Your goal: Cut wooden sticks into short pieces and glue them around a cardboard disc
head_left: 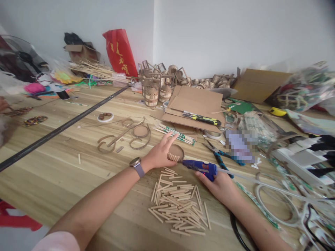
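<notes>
My left hand [160,153], with a watch on its wrist, holds a small round cardboard base [176,150] whose near edge carries a short row of wooden sticks. My right hand [218,183] is wrapped round a blue hot glue gun [200,166]. The gun's nozzle points left and is at the rim of the base; whether it touches cannot be told. A glue stick [227,171] extends from the gun's back. Just below both hands lies a loose heap of short wooden sticks [180,205].
Blue-handled pliers [220,155] lie right of the base. Behind are paper-wrapped sticks [174,134] and flat cardboard [196,101] bearing utility knives [201,118]. Several stick-sided lanterns [151,96] stand at the back. A dark metal bar [65,126] crosses the left side. Cables and a white coil [277,204] lie right.
</notes>
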`<state>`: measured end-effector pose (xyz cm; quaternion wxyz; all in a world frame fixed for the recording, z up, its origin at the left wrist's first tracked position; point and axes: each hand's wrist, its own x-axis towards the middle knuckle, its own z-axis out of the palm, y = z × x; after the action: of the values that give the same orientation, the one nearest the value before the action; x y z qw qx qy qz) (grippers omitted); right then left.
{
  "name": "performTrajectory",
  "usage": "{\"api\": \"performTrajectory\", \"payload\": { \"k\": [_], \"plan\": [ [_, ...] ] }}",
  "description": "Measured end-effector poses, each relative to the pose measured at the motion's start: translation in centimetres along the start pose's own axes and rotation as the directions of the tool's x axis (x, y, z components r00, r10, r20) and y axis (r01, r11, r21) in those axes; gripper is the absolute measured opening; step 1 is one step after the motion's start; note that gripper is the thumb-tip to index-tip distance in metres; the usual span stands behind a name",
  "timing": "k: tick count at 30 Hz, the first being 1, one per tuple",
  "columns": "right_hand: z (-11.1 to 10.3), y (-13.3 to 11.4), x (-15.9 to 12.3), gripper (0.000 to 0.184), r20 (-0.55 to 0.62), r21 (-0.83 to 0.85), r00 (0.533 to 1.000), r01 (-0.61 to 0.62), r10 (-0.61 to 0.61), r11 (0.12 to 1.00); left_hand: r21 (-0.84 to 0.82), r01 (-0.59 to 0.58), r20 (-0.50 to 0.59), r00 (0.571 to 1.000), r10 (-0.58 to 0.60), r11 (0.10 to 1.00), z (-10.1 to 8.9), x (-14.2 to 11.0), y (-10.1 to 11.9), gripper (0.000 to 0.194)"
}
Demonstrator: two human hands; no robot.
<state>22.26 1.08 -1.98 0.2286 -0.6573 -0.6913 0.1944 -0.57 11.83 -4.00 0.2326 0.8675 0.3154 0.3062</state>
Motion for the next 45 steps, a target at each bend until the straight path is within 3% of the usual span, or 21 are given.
{"api": "performTrajectory", "payload": {
  "k": [3,5,9,11,13,15,18,20,22,24,26,28,31,39,42,45],
  "plan": [
    [-0.3,0.5,0.3,0.045,-0.048,0.133,0.993,-0.097,0.104,0.986,-0.026,-0.017,0.019,1.000,0.017,1.000,0.0,-0.1,0.0,0.115],
    [-0.8,0.6,0.6,0.050,0.035,0.311,0.981,-0.191,0.189,0.931,-0.058,-0.032,0.028,0.999,0.034,0.998,0.0,-0.1,0.0,0.118],
    [-1.8,0.9,1.3,0.046,0.298,0.641,0.918,-0.395,0.261,0.658,-0.109,-0.044,0.041,0.998,0.048,0.993,0.2,-0.3,-0.2,0.120],
    [-2.3,1.3,1.6,0.038,0.334,0.658,0.883,-0.469,0.331,0.589,-0.113,-0.052,0.045,0.997,0.057,0.992,0.3,-0.3,-0.2,0.120],
    [-2.8,1.9,1.9,0.033,0.307,0.614,0.880,-0.474,0.362,0.632,-0.108,-0.051,0.047,0.997,0.056,0.993,0.3,-0.3,-0.1,0.119],
    [-3.3,2.4,2.0,0.032,0.253,0.498,0.902,-0.431,0.349,0.752,-0.103,-0.041,0.051,0.998,0.046,0.994,0.2,-0.3,-0.1,0.119],
    [-4.1,2.3,1.7,0.030,0.039,0.070,0.952,-0.305,0.303,0.950,-0.107,-0.031,0.055,0.998,0.037,0.994,0.2,-0.3,0.0,0.119],
    [-4.2,1.3,1.2,0.027,-0.150,-0.283,0.979,-0.175,0.137,0.943,-0.109,-0.029,0.055,0.998,0.035,0.994,0.2,-0.4,0.1,0.118],
    [-3.6,-0.2,0.6,0.023,-0.186,-0.459,0.978,-0.003,-0.093,0.889,-0.114,-0.026,0.052,0.998,0.032,0.993,0.2,-0.4,0.0,0.117],
    [-2.3,-2.0,0.1,0.020,-0.016,-0.460,0.957,0.251,-0.290,0.852,-0.126,-0.022,0.048,0.998,0.028,0.992,0.2,-0.3,0.0,0.118],
    [-0.8,-3.9,-0.2,0.020,0.191,-0.391,0.894,0.448,-0.405,0.804,-0.137,-0.019,0.049,0.998,0.026,0.990,0.3,-0.3,0.0,0.118],
    [0.5,-5.6,-0.2,0.023,0.340,-0.414,0.839,0.540,-0.426,0.733,-0.138,-0.019,0.052,0.998,0.027,0.990,0.3,-0.3,-0.1,0.118],
    [1.6,-7.4,-0.1,0.024,0.429,-0.466,0.818,0.563,-0.382,0.682,-0.128,-0.033,0.054,0.998,0.040,0.991,0.3,-0.2,-0.2,0.118],
    [2.5,-7.4,-0.2,0.024,0.444,-0.500,0.834,0.535,-0.328,0.681,-0.104,-0.050,0.058,0.997,0.056,0.993,0.3,-0.2,-0.4,0.118],
    [2.2,-6.7,0.0,0.026,0.396,-0.396,0.841,0.519,-0.368,0.758,-0.099,-0.055,0.060,0.996,0.061,0.994,0.2,-0.2,-0.3,0.118],
    [0.9,-6.2,0.4,0.026,0.254,-0.199,0.870,0.475,-0.423,0.857,-0.098,-0.053,0.056,0.997,0.059,0.994,0.2,-0.2,-0.1,0.116]
  ]
}}
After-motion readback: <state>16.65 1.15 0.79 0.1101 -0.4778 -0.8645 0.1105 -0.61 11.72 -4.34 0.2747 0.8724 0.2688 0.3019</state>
